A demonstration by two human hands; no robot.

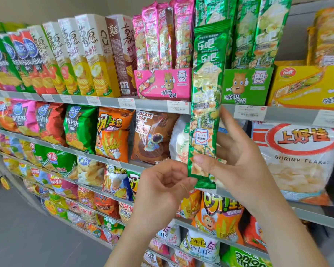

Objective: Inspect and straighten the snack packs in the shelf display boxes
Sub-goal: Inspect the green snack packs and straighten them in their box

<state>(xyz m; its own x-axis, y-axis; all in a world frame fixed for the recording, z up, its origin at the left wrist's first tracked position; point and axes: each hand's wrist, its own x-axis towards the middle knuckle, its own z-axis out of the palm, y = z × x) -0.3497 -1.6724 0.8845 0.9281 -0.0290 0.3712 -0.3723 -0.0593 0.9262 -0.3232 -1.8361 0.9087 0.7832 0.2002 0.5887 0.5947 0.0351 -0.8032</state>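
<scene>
Two hands are up at chest height before the shelf (289, 115), forearms rising from the bottom of the view.

Right hand (239, 160): palm turned left and fingers spread behind the pack (206, 83). Its thumb is pressed across the front of the pack near the lower end. One fingertip shows past the pack's right edge, higher up. Firm hold, pack clamped between thumb and fingers.

Left hand (162, 182): lower and to the left, back of hand toward the camera. Its fingers are curled, with the tips meeting the pack's lower left edge in a pinch.

Pack: long, narrow and green, with its printed face to the camera. Long axis is near vertical, top leaning slightly right and bottom seal pointing down. It is held clear of the shelf, out in front of it. The upper half crosses the seam between the pink box (162, 83) and the green box (247, 87) on the top shelf. The lower half hangs past the shelf edge.

Relative to the hands, most of the pack stands above them. Only the bottom part sits between left fingertips and right thumb.
</scene>
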